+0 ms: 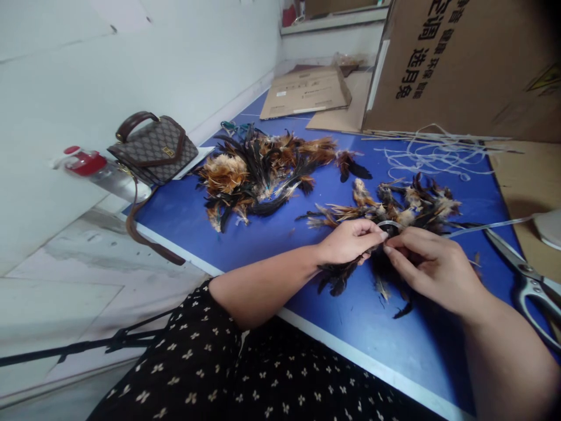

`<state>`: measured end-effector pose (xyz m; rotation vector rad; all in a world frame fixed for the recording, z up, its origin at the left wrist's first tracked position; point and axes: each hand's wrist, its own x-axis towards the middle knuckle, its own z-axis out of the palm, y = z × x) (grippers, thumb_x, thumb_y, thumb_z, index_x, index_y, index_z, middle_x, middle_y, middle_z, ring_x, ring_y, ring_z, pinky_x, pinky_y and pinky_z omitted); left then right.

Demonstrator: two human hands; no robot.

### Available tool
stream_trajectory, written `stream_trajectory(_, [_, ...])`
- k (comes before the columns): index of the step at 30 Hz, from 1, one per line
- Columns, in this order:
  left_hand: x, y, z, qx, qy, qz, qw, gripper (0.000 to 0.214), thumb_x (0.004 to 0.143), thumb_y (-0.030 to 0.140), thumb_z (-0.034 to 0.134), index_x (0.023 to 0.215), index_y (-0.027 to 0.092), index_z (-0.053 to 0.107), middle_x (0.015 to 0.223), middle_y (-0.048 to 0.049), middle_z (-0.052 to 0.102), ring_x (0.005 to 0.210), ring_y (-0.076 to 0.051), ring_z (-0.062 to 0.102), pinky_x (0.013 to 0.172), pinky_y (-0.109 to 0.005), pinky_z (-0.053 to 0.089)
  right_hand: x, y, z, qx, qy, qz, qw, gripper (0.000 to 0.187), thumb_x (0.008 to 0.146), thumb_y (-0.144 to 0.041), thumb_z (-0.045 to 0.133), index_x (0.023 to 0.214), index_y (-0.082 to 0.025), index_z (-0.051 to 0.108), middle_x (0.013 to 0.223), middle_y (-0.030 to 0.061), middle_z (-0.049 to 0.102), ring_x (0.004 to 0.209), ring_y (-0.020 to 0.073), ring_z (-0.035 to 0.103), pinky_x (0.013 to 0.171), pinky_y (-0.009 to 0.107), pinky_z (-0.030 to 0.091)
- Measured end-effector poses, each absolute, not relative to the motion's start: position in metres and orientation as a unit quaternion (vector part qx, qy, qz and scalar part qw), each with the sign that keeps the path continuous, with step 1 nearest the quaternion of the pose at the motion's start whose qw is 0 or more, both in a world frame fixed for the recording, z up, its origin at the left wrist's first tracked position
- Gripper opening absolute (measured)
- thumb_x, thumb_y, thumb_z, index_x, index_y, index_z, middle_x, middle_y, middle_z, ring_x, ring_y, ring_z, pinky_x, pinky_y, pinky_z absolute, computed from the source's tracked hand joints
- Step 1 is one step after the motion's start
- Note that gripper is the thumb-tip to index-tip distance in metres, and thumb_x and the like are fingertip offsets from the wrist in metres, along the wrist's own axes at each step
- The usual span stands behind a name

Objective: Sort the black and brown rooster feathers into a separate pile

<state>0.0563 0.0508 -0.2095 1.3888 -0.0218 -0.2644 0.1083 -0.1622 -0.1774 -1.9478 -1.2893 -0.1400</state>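
My left hand (353, 241) is closed around a bunch of dark feathers (339, 278), whose tips stick out below the palm. Close against it, my right hand (432, 263) pinches a thin whitish strip (389, 223) that loops over the top of the bunch. The strip seems to run on to the right behind the fingers as a pale band (491, 225). Just beyond both hands lies a pile of brown and black feathers (407, 204). The exact grip of the right fingertips is partly hidden.
A larger feather heap (267, 169) lies on the blue table (184, 210). White strips (438, 153) tangle at the back, near a large carton (460, 70). Scissors (530, 280) lie at right. A handbag (153, 146) and a bottle (105, 172) are at left.
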Motion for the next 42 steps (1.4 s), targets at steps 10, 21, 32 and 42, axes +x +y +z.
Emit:
stream_trajectory(10, [0.053,0.050,-0.202,0.601,-0.026,-0.132,0.788,0.033,0.098,0.044,0.083,0.099,0.017,0.062,0.075,0.0061,0.062,0.048,-0.005,0.057,0.048,-0.022,0.047,0.114,-0.159,-0.195,-0.798,-0.418,-0.050,0.431,0.028,0.108,-0.032,0.065,0.135,-0.027,0.074,0.122,0.0069,0.080,0.104,0.0277,0.078,0.095,0.043,0.062])
stream_trajectory(21, [0.052,0.042,-0.214,0.663,-0.032,-0.075,0.744,0.020,0.107,0.036,0.069,0.106,0.017,0.067,0.070,0.0064,0.063,0.050,-0.008,0.066,0.051,-0.019,0.056,0.114,-0.159,-0.203,-0.813,-0.380,-0.059,0.438,0.022,0.108,-0.031,0.064,0.127,-0.027,0.076,0.117,0.0053,0.082,0.101,0.0266,0.079,0.095,0.041,0.064])
stream_trajectory(32, [0.063,0.048,-0.230,0.799,-0.164,0.267,0.513,0.019,0.106,0.028,0.071,0.104,0.017,0.086,0.094,-0.0085,0.085,0.089,-0.017,0.081,0.094,-0.033,0.067,0.119,-0.164,-0.205,-0.811,-0.367,-0.045,0.454,0.027,0.112,-0.047,0.068,0.127,-0.028,0.081,0.120,0.0064,0.082,0.107,0.0280,0.080,0.104,0.041,0.065])
stream_trajectory(42, [0.049,0.038,-0.220,0.716,-0.050,0.086,0.691,0.028,0.104,0.046,0.073,0.106,0.019,0.071,0.079,0.0007,0.068,0.060,-0.008,0.062,0.057,-0.021,0.052,0.125,-0.166,-0.198,-0.770,-0.369,0.091,0.513,0.038,0.111,-0.063,0.071,0.117,-0.026,0.079,0.110,0.0058,0.081,0.093,0.0235,0.078,0.084,0.033,0.066])
